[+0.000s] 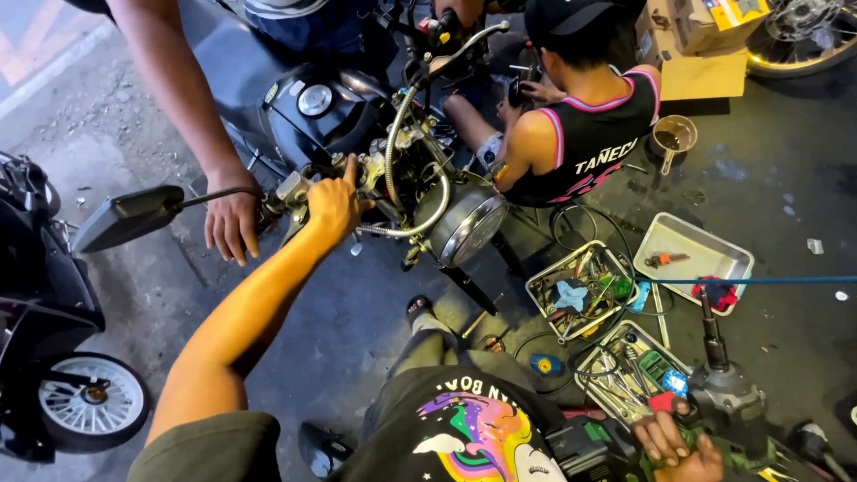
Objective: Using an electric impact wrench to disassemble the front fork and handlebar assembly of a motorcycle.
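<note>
Left hand [335, 201], centre frame: grip closed on the motorcycle handlebar [295, 189]. Right hand [683, 446], lower right: rested on a power tool [728, 397] beside the tool tray [625, 366]; grip narrow, closure not discernible.

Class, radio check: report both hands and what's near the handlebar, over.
Left hand gripping motorcycle handlebar. Right hand on power tool by tool tray. Another person's hand alongside the left.

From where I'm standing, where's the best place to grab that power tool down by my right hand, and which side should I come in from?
Probably by the thick dark body of the power tool, from the near right side where your right hand already rests. It stands upright with a narrow shaft pointing up, so the wide lower housing looks like the steadiest grip. Coming from the left, the tray of tools is in the way. Your left hand is on the motorcycle handlebar.
</note>
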